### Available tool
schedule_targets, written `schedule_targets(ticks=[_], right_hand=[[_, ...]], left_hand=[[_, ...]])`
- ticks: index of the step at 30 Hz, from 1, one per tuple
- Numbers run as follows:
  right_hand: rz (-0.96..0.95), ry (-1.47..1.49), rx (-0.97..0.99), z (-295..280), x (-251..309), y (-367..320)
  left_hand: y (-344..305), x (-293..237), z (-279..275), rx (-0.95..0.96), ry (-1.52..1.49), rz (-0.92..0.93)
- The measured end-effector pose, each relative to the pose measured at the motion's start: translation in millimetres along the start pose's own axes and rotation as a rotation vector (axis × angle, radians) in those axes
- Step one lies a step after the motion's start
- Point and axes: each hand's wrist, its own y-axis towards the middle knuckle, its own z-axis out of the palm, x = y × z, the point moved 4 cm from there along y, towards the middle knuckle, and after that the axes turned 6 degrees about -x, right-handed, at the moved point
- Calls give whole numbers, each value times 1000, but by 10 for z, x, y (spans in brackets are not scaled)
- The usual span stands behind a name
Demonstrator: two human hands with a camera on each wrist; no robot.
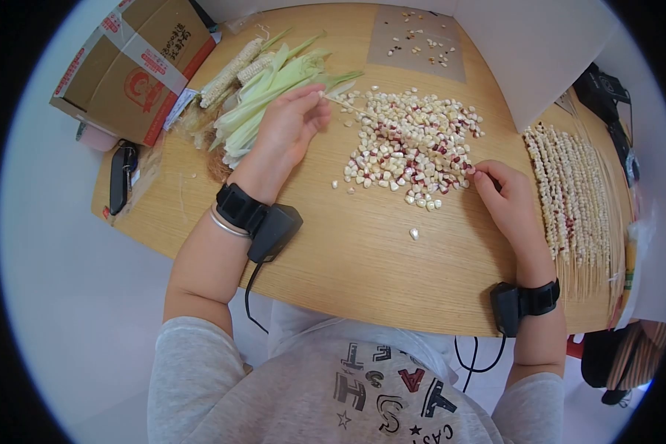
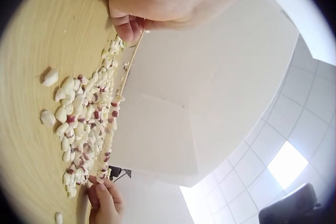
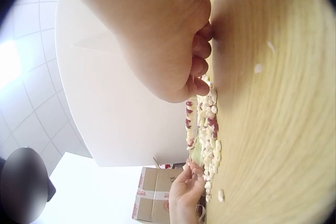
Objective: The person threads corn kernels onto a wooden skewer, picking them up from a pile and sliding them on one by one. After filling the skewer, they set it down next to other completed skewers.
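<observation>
A thin wooden skewer spans the space between both hands, over a heap of loose corn kernels. Cream and dark red kernels are threaded along its right-hand part; the rest of the stick is bare. My left hand pinches the bare end between thumb and fingers. At the opposite end, my right hand pinches the tip by the last threaded kernels, thumb against forefinger. In the right wrist view the back of the right hand hides its fingertips, while the left hand appears farther off.
Corn cobs and green husks lie at the left by a cardboard box. Finished kernel skewers lie side by side at the right. A grey mat with scattered kernels sits at the back, beside a white panel.
</observation>
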Motion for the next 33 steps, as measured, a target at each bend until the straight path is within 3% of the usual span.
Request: schedule_targets(ticks=[33], right_hand=[[-20,4,-24,-20,22,-2]], left_hand=[[-24,7,57,39,2,-35]])
